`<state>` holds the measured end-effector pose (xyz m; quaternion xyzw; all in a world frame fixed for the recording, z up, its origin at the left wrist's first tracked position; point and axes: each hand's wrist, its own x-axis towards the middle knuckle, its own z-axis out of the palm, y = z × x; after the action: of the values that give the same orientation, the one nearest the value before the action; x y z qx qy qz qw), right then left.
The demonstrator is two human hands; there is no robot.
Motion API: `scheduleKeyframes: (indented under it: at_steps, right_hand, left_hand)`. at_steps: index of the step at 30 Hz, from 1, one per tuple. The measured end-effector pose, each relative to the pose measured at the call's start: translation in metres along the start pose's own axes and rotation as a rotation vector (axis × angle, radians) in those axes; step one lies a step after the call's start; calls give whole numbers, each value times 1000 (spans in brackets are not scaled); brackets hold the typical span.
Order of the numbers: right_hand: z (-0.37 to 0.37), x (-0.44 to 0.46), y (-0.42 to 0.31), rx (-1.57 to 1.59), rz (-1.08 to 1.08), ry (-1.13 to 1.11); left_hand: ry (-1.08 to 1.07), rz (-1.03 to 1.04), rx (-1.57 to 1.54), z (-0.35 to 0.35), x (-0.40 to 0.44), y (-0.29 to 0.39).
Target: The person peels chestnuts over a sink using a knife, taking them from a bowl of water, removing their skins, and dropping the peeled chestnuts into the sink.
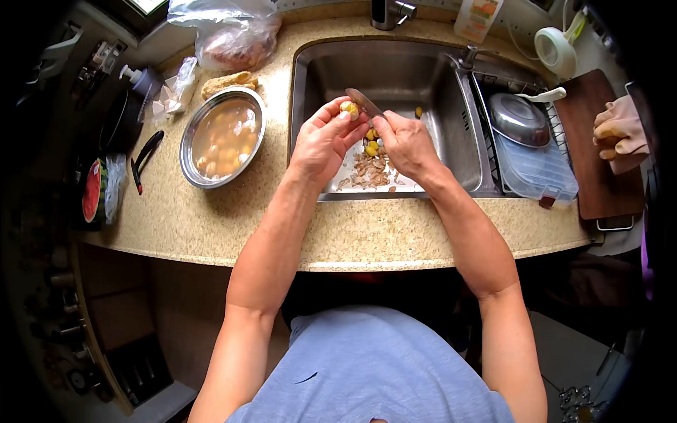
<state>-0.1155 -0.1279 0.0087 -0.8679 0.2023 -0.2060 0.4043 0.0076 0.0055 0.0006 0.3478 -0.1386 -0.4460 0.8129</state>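
Apparently peeling is underway: over the sink, the left hand pinches a nut, the right hand grips a knife; careful, short strokes seem needed next.

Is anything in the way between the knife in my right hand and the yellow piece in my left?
Nothing visible. The left hand pinches the yellow piece, and the blade of the knife in the right hand lies right beside it; whether they touch is unclear.
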Motion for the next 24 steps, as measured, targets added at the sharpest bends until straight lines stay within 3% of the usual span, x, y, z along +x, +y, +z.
scheduleKeyframes:
  at_steps: [3,5,7,9,15,17,24]
  right_hand:
    - [-5,1,2,-8,33,25]
    - [-6,1,1,-50,-144,15]
    - [-8,2,2,-97,-97,15]
    - [-14,4,5,-171,-44,52]
    - [-15,4,4,-144,-235,5]
    - [-17,5,7,-183,-121,11]
    - [-15,4,6,-137,-179,1]
  left_hand:
    - [19,-25,17,4,-1,2]
    - [-24,-16,61,-3,1,1]
    - [4,2,141,1,-2,2]
    - [11,63,283,1,-1,2]
    - [-25,120,636,-4,-4,12]
    - [-34,108,607,-2,-4,11]
    - [-62,99,617,-3,-5,10]
